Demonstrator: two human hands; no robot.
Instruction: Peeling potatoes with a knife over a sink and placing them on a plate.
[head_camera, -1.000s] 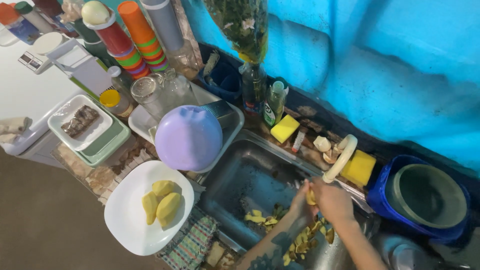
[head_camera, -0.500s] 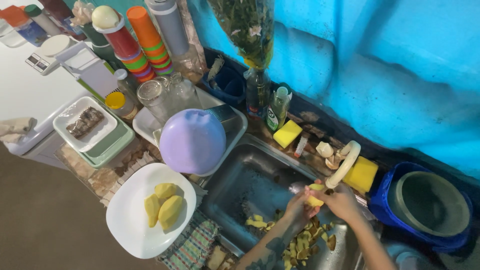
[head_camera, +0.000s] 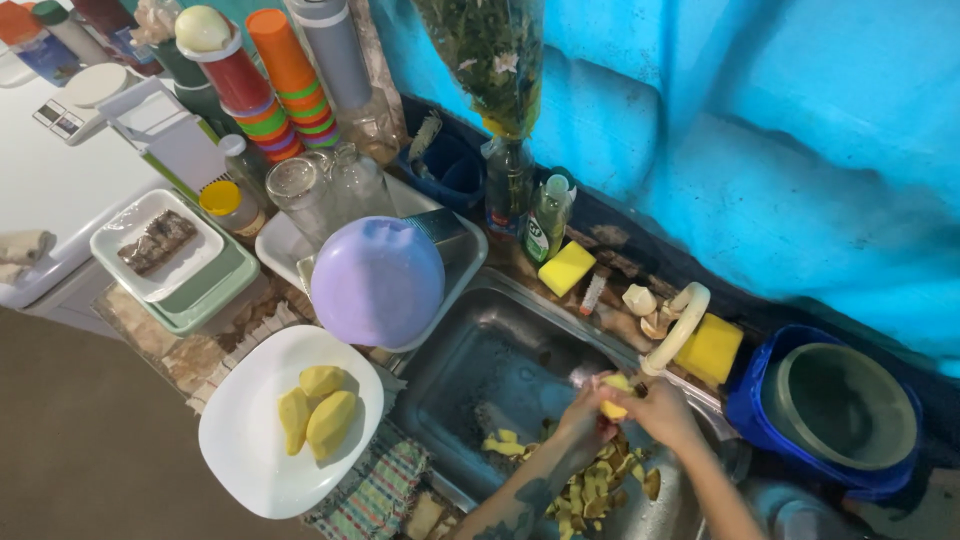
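I see both hands over the stainless steel sink basin, meeting at its right side. The left hand has its fingers wrapped around a small yellow peeled potato, gripping it from below. The right hand closes on the same potato from the other side, fingers curled tight; I cannot tell whether a blade sits in that grip. The potato hangs above a heap of yellow-brown potato peelings lying in the bottom of the basin.

Left of the sink, a round white plate rests on the surface and carries three peeled yellow potatoes, touching one another. Just behind it a lilac plastic bowl sits upside down in a white dish rack tray, beside clear glass jars. A curved white tap rises at the basin's far edge, near a yellow sponge and a green bottle of dish liquid. To the right stands a blue bucket with a grey-green bowl inside.
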